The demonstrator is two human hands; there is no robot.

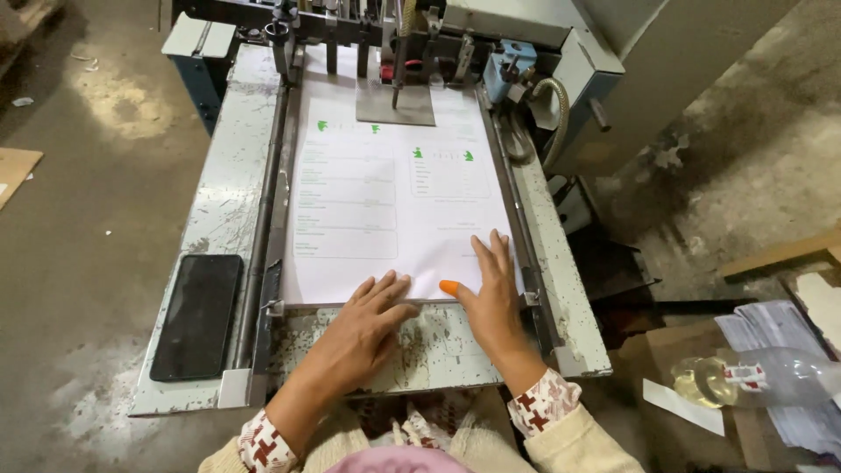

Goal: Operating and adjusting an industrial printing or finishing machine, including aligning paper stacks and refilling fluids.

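— Paper stack, where is it sitting for you?

— On the feed tray of the machine, which serves as my worktop. It fills the middle, white sheets printed with pale boxes and small green marks, the far end tucked under the metal foot at twelve o'clock. The near edge lies at six o'clock, right under my palms.

— How do you judge it will handle?

— Light sheet by sheet, I'd say, but soft and floppy, and the top sheets look likely to slide over one another. The corners would crease easily. I'd take it at the near edge, flat, with spread fingers, not pinched in the middle.

— And your hands?

— My left hand lies palm down at about seven o'clock on the stack, fingers fanned and pointing toward one o'clock, wrist low over the scuffed metal lip. The grip is fully open; it presses and holds nothing. My right hand is at five o'clock, also flat, fingers pointing to twelve, the thumb stretched toward nine with an orange rubber tip on it. That grip is open too, only resting on the paper.

— Anything else close by?

— A black phone lies face up on the tray's left margin at eight o'clock, apart from the paper. Off to three o'clock, below the tray, a clear plastic bottle with yellowish liquid lies on some cardboard.
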